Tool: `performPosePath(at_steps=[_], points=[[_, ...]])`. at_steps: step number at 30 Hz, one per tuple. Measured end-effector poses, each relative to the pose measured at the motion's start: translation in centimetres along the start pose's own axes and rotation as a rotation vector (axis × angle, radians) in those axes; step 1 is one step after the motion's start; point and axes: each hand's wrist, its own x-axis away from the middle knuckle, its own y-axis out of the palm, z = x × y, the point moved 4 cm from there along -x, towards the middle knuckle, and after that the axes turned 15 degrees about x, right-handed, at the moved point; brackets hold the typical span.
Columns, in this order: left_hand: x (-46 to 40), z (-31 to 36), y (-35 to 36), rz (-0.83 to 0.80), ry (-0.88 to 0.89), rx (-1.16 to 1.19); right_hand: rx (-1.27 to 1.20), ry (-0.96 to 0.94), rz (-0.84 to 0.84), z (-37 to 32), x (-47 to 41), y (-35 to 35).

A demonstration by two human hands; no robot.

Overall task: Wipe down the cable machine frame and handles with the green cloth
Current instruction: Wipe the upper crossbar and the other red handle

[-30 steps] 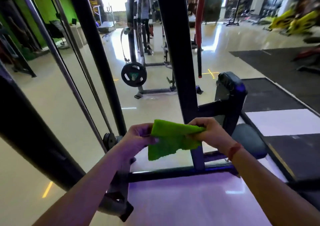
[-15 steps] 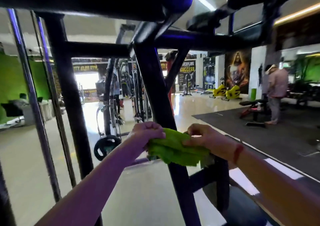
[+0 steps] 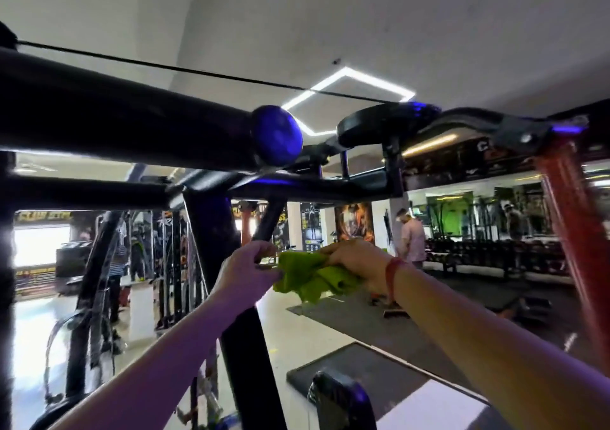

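View has tilted up over the last second: floor and base rail gone, now the thick black tubular top crossbar (image 3: 132, 125) with its rounded end cap and the upper pulley fill the frame. Both hands raised with it. Left hand (image 3: 246, 272) pinches one edge of the crumpled bright green cloth (image 3: 310, 277), right hand (image 3: 358, 259) clamped on the other side; hands close together, cloth bunched between them, just in front of the black angled upright post (image 3: 214, 231) (contact with the post unclear). Judgement: cloth is folded and ready, wiping of the upper frame looks about to start. Nothing visibly wiped yet.
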Motion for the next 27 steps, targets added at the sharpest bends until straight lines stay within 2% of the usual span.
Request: performPosePath(at_steps=[2, 4, 7, 9, 11, 15, 19, 22, 27], points=[[-1.4, 1.0, 1.2, -0.006, 0.016, 0.001, -0.288, 0.069, -0.016, -0.2, -0.2, -1.4], [-3.2, 1.3, 2.4, -0.026, 0.024, -0.024, -0.472, 0.037, 0.022, -0.8, -0.4, -3.0], [-6.1, 1.5, 4.5, -0.051, 0.053, -0.043, -0.486, -0.007, 0.127, -1.2, -2.2, -5.6], [-7.9, 1.8, 6.0, -0.074, 0.064, -0.062, -0.343, -0.021, 0.227, -0.6, -4.4, -7.5], [-9.7, 2.0, 7.7, -0.098, 0.076, -0.082, -0.101, -0.079, 0.377, 0.1, -6.4, -9.7], [-13.4, 2.4, 10.8, -0.085, 0.115, -0.087, 0.372, -0.318, 0.722, -0.7, -8.3, -13.7], [-17.5, 2.7, 14.4, -0.087, 0.115, -0.054, 0.751, -0.485, 0.923, -1.1, -11.5, -17.1], [-20.3, 2.7, 17.1, -0.114, 0.115, -0.052, 1.088, -0.551, 1.01, -0.8, -13.4, -19.0], [-24.0, 1.3, 21.1, -0.084, 0.105, -0.013, 1.56, -0.664, 0.955, 0.6, -16.8, -20.0]])
